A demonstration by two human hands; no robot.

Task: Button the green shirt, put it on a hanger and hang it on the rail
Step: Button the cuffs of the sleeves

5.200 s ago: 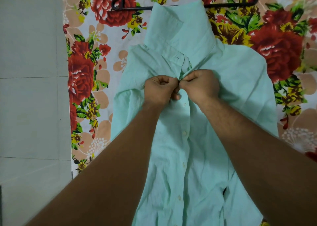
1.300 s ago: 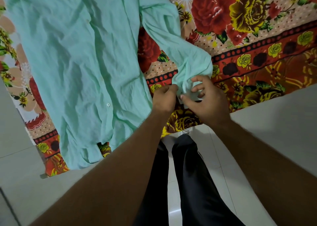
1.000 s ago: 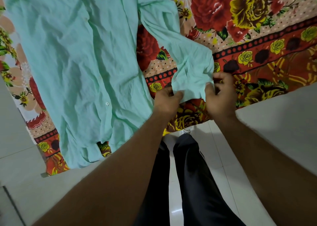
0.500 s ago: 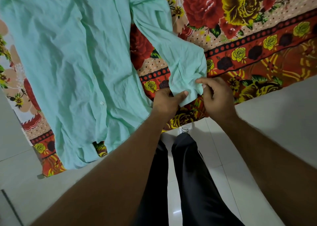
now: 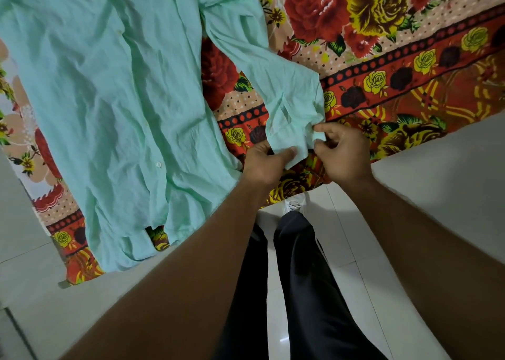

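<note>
The pale green shirt lies flat on a floral sheet, its front closed, with one white button showing low on the placket. Its right sleeve runs down toward me and ends in the cuff. My left hand pinches the cuff's lower left edge with the thumb on top. My right hand pinches the cuff's right corner between thumb and fingertips. The cuff is stretched between both hands. No hanger or rail is in view.
The floral sheet, red and yellow roses with a dark border, covers the bed up to its near edge. White tiled floor lies on the right and below. My legs in black trousers stand close to the bed edge.
Five seconds ago both hands worked a button near the collar, with the hanger in view. Since then they moved to the right sleeve's cuff. In the last second they shifted their grip on it.
</note>
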